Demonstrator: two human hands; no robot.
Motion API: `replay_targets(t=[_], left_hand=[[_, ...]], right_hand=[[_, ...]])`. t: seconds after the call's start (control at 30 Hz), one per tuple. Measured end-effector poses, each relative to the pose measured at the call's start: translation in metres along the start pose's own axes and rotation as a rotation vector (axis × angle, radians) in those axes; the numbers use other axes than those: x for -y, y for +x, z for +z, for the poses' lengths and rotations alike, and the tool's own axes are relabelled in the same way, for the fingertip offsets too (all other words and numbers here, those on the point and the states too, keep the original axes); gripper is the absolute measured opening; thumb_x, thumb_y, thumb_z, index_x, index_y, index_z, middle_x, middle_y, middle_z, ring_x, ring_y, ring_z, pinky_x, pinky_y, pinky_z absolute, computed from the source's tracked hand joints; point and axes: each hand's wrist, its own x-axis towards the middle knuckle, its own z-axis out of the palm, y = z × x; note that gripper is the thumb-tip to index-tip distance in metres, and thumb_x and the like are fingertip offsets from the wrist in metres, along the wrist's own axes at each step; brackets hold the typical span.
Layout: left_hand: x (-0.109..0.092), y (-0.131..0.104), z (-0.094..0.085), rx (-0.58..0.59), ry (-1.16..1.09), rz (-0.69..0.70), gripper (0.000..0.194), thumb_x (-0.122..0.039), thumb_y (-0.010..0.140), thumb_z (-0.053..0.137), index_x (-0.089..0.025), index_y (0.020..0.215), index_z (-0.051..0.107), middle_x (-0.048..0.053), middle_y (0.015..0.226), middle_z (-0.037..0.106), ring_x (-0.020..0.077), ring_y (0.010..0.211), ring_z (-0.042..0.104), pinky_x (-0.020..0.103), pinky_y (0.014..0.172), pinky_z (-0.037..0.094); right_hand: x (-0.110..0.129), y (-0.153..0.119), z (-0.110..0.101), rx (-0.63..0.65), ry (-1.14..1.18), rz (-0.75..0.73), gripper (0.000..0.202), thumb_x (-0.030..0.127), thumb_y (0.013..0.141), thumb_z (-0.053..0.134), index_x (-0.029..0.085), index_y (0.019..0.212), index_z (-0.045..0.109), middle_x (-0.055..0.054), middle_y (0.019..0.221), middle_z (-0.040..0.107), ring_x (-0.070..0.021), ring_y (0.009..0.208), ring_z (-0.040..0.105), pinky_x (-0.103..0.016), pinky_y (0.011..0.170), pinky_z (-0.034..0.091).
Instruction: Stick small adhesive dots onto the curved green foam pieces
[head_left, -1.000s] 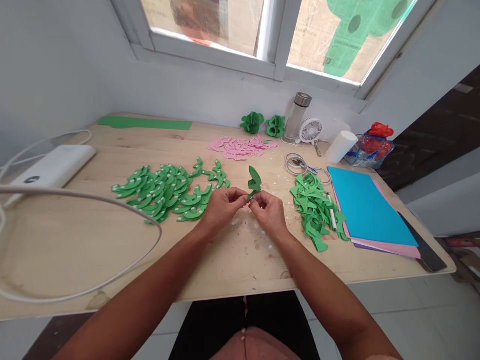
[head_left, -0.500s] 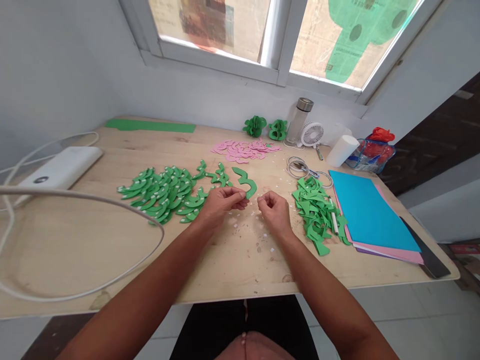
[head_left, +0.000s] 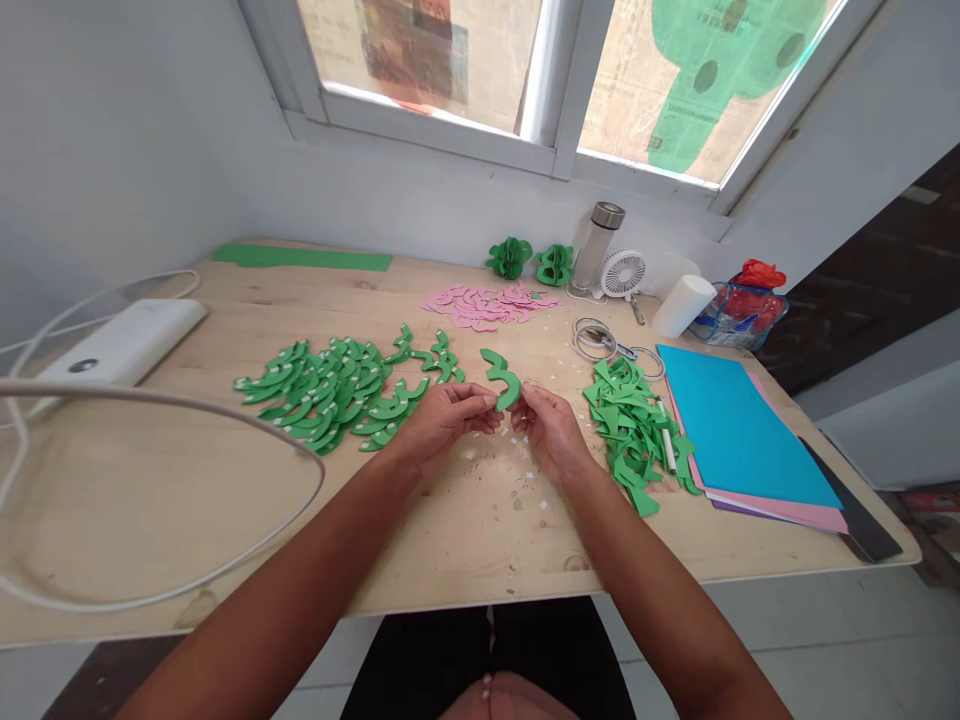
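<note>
Above the table [head_left: 480, 560], our left hand [head_left: 442, 420] pinches the green cutout [head_left: 511, 386] low between closed fingers; our right hand [head_left: 553, 428] has its fingers nearly together at the right edge, grip unclear. We should hold it lightly to avoid creasing.

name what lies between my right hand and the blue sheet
The head view shows green scraps and a white pen between your right hand and that sheet.

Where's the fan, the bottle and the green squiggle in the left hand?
Fan [head_left: 622, 273], head view: on its round front.
Bottle [head_left: 596, 248], head view: on its clear side.
Green squiggle [head_left: 508, 378], head view: near its middle.
</note>
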Motion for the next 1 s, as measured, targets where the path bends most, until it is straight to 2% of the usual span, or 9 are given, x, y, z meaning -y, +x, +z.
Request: replay_targets(t=[0.1, 0.2, 0.4, 0.57, 1.0], left_hand=[[0.0005, -0.001, 0.001, 0.045, 0.044, -0.012, 0.019, -0.033, 0.063, 0.072, -0.015, 0.065, 0.065, 0.004, 0.059, 0.065, 0.014, 0.055, 0.059, 0.028, 0.058, 0.05], [0.0016, -0.0013, 0.0021, 0.054, 0.099, 0.011, 0.022, -0.036, 0.066, 0.07, -0.015, 0.067, 0.064, 0.004, 0.061, 0.065, 0.0147, 0.058, 0.06, 0.029, 0.059, 0.051], [0.0036, 0.0002, 0.0048, -0.031, 0.189, 0.213, 0.027, -0.033, 0.062, 0.075, -0.017, 0.08, 0.063, 0.002, 0.075, 0.067, 0.0146, 0.068, 0.063, 0.028, 0.065, 0.051], [0.0058, 0.0006, 0.0065, 0.027, 0.299, 0.32, 0.028, -0.029, 0.064, 0.073, -0.016, 0.085, 0.062, 0.004, 0.082, 0.067, 0.0164, 0.077, 0.064, 0.03, 0.071, 0.052], [0.0035, -0.0015, 0.0064, 0.044, 0.116, 0.215, 0.031, -0.028, 0.06, 0.078, -0.015, 0.085, 0.064, 0.004, 0.082, 0.068, 0.0158, 0.073, 0.064, 0.03, 0.071, 0.053]], right_hand=[[0.0001, -0.0008, 0.0004, 0.06, 0.058, 0.058, 0.025, 0.041, 0.068, 0.067, 0.017, 0.072, 0.066, 0.0, 0.062, 0.059, -0.0096, 0.052, 0.047, -0.023, 0.05, 0.039], [-0.0013, 0.0003, -0.0003, 0.066, 0.107, 0.096, 0.022, 0.036, 0.066, 0.07, 0.018, 0.076, 0.066, 0.001, 0.062, 0.059, -0.0087, 0.05, 0.047, -0.022, 0.049, 0.038], [-0.0028, 0.002, -0.0004, -0.01, 0.14, 0.071, 0.018, 0.032, 0.065, 0.071, 0.018, 0.073, 0.064, 0.004, 0.058, 0.055, -0.007, 0.046, 0.042, -0.022, 0.047, 0.035], [-0.0023, 0.0007, 0.0007, 0.007, 0.178, 0.076, 0.018, 0.031, 0.064, 0.072, 0.018, 0.072, 0.063, 0.004, 0.057, 0.054, -0.0067, 0.046, 0.041, -0.021, 0.046, 0.034], [-0.0001, 0.0007, 0.0012, 0.067, 0.317, 0.118, 0.021, 0.033, 0.065, 0.074, 0.019, 0.075, 0.064, 0.003, 0.06, 0.058, -0.0072, 0.049, 0.044, -0.02, 0.05, 0.038]])
